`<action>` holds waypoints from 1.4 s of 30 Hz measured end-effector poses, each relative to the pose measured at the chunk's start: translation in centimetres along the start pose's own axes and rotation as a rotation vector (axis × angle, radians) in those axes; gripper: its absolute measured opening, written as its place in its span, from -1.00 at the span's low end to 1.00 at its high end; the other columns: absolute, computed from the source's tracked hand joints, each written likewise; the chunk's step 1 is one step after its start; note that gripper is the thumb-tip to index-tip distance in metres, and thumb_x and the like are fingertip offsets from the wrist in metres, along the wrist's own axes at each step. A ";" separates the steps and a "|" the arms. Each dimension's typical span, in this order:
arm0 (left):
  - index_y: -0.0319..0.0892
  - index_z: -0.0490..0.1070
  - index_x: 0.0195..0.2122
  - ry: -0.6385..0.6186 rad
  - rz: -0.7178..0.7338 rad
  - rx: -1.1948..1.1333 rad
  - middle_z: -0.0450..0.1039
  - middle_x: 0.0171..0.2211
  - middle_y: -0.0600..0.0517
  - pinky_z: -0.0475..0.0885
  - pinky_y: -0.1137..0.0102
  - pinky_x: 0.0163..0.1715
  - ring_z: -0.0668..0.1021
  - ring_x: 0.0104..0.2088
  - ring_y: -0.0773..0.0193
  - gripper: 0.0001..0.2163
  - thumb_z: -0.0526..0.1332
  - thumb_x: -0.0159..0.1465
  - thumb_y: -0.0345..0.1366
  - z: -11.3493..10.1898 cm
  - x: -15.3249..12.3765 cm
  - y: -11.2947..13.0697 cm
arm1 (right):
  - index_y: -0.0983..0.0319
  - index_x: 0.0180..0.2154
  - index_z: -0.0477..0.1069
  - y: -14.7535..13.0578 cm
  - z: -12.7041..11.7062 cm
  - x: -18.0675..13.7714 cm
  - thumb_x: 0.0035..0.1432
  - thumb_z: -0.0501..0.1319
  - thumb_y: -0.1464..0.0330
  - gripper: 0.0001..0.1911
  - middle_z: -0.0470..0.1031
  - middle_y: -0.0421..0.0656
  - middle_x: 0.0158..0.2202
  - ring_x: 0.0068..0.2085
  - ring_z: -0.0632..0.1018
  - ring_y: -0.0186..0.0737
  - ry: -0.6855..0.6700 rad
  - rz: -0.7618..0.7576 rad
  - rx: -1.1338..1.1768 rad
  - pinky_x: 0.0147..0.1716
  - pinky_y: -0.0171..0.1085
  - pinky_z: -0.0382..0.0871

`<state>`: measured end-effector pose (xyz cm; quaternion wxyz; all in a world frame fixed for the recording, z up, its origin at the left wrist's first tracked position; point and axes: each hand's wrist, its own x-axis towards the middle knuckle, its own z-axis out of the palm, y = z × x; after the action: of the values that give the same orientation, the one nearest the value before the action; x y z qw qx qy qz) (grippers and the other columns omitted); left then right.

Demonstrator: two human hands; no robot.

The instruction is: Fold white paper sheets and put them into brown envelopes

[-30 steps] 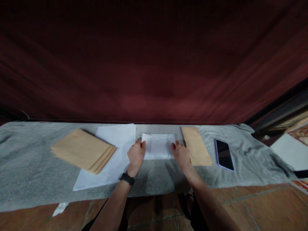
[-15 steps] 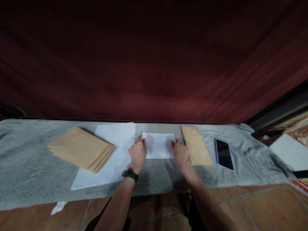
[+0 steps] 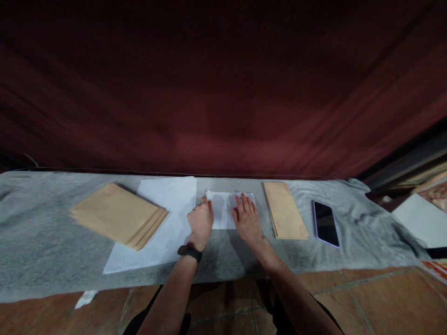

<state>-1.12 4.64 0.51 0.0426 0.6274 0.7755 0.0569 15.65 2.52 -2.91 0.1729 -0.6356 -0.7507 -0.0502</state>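
A white sheet of paper [image 3: 220, 211], which looks folded, lies flat on the grey cloth before me. At its left edge my left hand [image 3: 200, 221] is closed, thumb and curled fingers gripping the paper's side; a dark band circles that wrist. My right hand [image 3: 248, 221] rests flat on the right part of the sheet, fingers stretched out and slightly apart, covering some of it. Just right of that hand lies a small stack of brown envelopes [image 3: 284, 211]. Larger white sheets [image 3: 171, 237] lie left of my left hand.
A thicker stack of brown envelopes [image 3: 118, 214] lies partly over the large sheets. A phone [image 3: 325, 224] in a purple case lies to the right. Grey cloth [image 3: 42, 232] covers the narrow surface, with a dark red curtain [image 3: 223, 116] behind. A white scrap [image 3: 85, 298] lies on the tiled floor.
My right hand has moved left from the sheet's right edge onto its face, and its fingers have gone from curled to flat. My left hand has stayed at the left edge.
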 end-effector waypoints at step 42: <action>-0.27 0.19 0.37 0.094 0.427 -0.124 0.15 0.40 -0.09 0.07 0.08 0.39 0.15 0.42 0.08 -0.51 -0.15 0.47 -0.29 3.7 -1.3 2.7 | 0.28 0.37 0.16 -1.4 2.1 1.4 0.47 -0.13 0.36 -0.48 0.12 -0.04 0.43 0.41 0.17 -0.04 -0.135 -0.028 0.084 0.38 0.01 -0.06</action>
<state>2.25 4.05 -2.82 0.0319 0.7700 0.6213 0.1414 13.74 4.18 -4.26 0.1478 -0.6193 -0.7708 0.0220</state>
